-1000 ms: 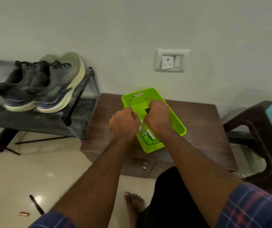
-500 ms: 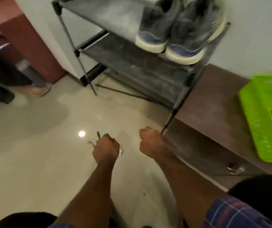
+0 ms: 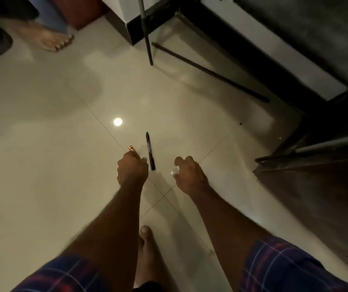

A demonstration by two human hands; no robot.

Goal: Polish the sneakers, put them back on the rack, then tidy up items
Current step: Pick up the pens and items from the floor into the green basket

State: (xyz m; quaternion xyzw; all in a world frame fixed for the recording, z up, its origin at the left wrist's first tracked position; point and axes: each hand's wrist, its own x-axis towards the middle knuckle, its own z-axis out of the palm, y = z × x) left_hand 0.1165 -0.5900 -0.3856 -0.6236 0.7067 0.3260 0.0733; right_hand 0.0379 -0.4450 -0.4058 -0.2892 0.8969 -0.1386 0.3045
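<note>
On the tiled floor lies a black pen (image 3: pixel 149 151) with a green tip. Just left of it sits a small copper-coloured piece (image 3: pixel 130 147). My left hand (image 3: pixel 132 168) reaches down with curled fingers, its fingertips at the copper piece; whether they pinch it is hidden. My right hand (image 3: pixel 190 173) hovers low to the right of the pen, fingers loosely curled, over a small white item (image 3: pixel 173 172) by its thumb. The sneakers and the green basket are out of view.
The shoe rack's dark metal legs (image 3: pixel 147 39) and crossbar (image 3: pixel 211 72) stand at the top right. A dark wooden cabinet (image 3: pixel 316 197) fills the right side. Another person's bare foot (image 3: pixel 51 40) is at the top left. My own foot (image 3: pixel 147 249) is below my hands.
My view has swung from the basket on the cabinet down to the floor. Both hands left the basket and dropped toward the pen and small items on the tiles.
</note>
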